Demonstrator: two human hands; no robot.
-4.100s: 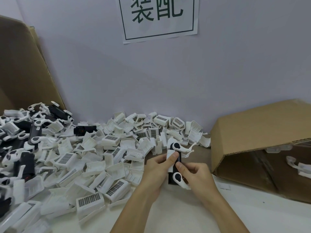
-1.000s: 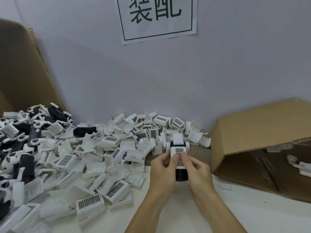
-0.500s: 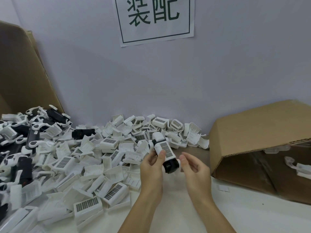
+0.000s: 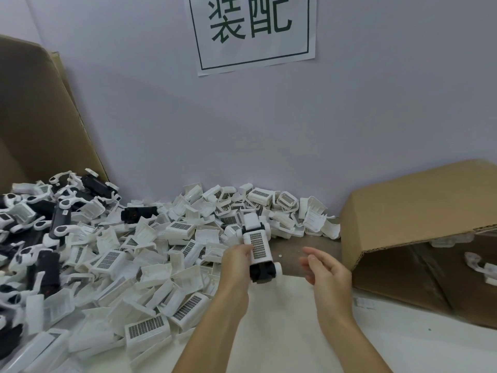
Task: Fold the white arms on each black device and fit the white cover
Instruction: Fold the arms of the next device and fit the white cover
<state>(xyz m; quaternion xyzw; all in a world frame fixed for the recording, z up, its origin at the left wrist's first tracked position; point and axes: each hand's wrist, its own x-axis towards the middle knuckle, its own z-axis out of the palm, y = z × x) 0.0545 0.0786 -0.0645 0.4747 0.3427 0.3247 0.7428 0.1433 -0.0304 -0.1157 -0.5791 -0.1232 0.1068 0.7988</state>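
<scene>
— Starting at the left, what's waiting?

— Black devices with unfolded white arms (image 4: pixel 57 230) are heaped beside a leaning cardboard sheet (image 4: pixel 35 117), and a wide spill of loose white covers (image 4: pixel 146 325) with grille faces runs toward the middle. That reads as plenty left to do.

— And in hand?

— The left hand (image 4: pixel 236 265) grips one black device (image 4: pixel 262 271) from its left side, held above the table (image 4: pixel 269 345). A white cover (image 4: pixel 256 246) sits over its upper body, grille up; the black end pokes out below. The arms look tucked in, so I'd judge this unit done or nearly so, though I can't see whether the cover is fully seated.

— The right hand?

— The right hand (image 4: pixel 326 271) hangs just beside it, fingers relaxed, holding nothing.

— Further right?

— An open cardboard box (image 4: pixel 416 205) on its side, with a few pieces inside; too dim to tell whether they are assembled.
</scene>
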